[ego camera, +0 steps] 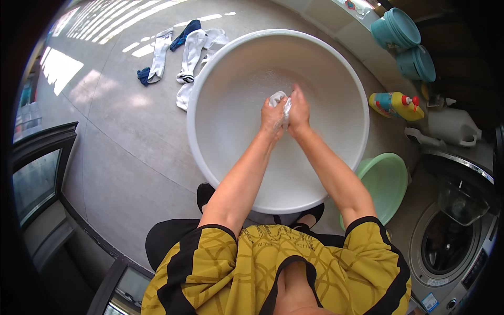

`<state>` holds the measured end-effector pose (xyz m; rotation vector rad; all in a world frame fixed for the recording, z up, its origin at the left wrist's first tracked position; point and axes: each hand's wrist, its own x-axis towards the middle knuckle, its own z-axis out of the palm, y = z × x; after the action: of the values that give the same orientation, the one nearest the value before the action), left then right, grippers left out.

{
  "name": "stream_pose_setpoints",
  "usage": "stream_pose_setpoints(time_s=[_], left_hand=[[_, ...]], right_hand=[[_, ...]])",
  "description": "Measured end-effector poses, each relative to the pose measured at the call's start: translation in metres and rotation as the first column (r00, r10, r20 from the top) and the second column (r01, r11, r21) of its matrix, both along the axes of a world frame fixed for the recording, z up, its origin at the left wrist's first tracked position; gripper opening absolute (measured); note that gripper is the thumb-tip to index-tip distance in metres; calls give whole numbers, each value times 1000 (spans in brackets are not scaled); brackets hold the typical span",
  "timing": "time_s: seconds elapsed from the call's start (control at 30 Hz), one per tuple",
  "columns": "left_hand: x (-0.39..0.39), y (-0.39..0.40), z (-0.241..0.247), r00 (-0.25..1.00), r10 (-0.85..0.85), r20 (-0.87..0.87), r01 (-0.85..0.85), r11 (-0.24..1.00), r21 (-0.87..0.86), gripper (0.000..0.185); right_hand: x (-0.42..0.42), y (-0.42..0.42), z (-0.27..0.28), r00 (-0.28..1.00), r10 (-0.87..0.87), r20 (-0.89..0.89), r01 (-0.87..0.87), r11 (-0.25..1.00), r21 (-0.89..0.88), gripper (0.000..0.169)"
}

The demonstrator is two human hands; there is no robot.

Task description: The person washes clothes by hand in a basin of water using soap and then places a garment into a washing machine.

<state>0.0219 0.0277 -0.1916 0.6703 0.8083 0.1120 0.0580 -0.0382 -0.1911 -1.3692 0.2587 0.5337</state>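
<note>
A wet white cloth [278,97], perhaps a sock, is bunched between my two hands over the big white tub [232,157]. My left hand [272,117] curls around it, with part of the fabric poking out above the fingers. Against its other side presses my right hand [299,110], palm inward and fingers stretched upward, their tips blurred. The cloth's lower part is mostly hidden between the palms. Shallow, slightly sudsy water [269,78] shows at the bottom of the tub beyond my hands.
White socks [159,55] and dark blue fabric [189,33] lie on the floor left of the tub. To the right are a green basin [386,185], a yellow pump bottle [397,105], a white jug [453,126], blue buckets [397,29] and a front-loading washing machine [417,267].
</note>
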Motion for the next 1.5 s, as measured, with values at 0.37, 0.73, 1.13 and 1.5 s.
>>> stream_pose_setpoints(time_s=[0.37, 0.73, 1.13, 1.5], left_hand=[[-2, 11, -1, 999, -44, 11, 43, 999, 20, 12], [-3, 4, 8, 985, -13, 172, 67, 948, -311, 20], [0, 47, -10, 945, 189, 266, -56, 898, -437, 31], [2, 46, -9, 939, 265, 219, -167, 909, -382, 37]], right_hand=[[-17, 5, 18, 989, 150, -15, -150, 989, 8, 52], [18, -8, 10, 969, 20, -245, 10, 992, 123, 61], [-11, -21, 55, 879, 474, -48, -475, 862, -179, 42], [-8, -9, 87, 910, 409, -70, -404, 836, -371, 30]])
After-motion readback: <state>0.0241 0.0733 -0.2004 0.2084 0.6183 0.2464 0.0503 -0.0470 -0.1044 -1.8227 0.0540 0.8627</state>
